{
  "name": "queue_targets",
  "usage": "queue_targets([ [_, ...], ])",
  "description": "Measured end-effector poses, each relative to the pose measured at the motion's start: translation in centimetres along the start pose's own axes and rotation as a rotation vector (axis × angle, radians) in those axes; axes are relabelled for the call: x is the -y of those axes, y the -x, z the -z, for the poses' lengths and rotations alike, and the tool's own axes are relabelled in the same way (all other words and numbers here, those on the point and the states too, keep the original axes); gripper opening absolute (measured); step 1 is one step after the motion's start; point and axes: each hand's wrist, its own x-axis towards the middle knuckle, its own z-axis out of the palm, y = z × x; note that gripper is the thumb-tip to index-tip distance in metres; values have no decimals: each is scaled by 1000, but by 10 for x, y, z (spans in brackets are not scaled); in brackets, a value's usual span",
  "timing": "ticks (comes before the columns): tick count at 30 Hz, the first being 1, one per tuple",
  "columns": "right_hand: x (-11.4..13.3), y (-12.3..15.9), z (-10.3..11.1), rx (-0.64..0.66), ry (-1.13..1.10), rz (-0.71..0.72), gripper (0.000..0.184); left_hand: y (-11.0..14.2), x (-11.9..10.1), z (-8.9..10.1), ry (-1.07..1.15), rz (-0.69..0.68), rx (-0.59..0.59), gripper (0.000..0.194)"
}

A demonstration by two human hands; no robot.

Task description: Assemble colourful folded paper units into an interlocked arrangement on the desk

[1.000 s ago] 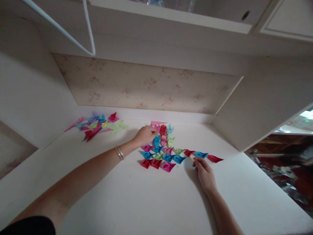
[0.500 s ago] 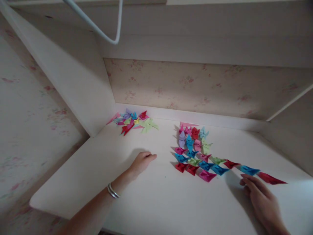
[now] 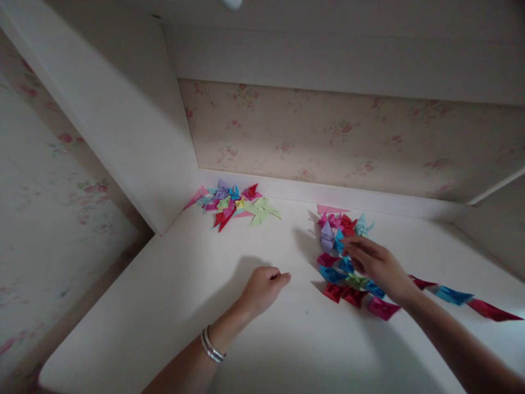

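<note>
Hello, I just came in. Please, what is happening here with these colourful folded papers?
A person has the right hand over the rows of folded papers, fingers beside a blue piece; whether they touch it is unclear. The left hand is loosely closed, with nothing visible in it, between the rows and a mixed heap of folded papers at the back left of the white surface.

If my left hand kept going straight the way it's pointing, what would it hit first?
Your left hand would probably meet the left edge of the folded-paper rows, around the magenta piece. Its height above the surface is unclear, so it might pass over.
</note>
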Motion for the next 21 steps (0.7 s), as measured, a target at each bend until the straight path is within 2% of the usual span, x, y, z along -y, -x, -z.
queue_targets([
  [1,13,-10,-27,183,20,39,34,0,1,0,-2,-2,0,45],
  [2,24,-19,-54,314,50,88,32,-1,1,0,-4,-3,4,45],
  [4,44,-37,-109,469,172,193,27,-1,1,0,-5,-2,11,45],
  [7,67,-59,-182,505,524,414,31,-2,2,0,4,2,19,44],
  [10,82,-72,-234,497,635,485,34,-4,4,-1,10,-16,16,43],
  [12,89,-79,-257,486,696,484,39,-5,6,-2,1,-38,1,41],
  [15,93,-87,-279,473,784,460,37,-6,8,-3,0,-61,6,38],
  [21,98,-96,-292,465,874,442,31,-6,8,-3,59,-83,51,37],
])
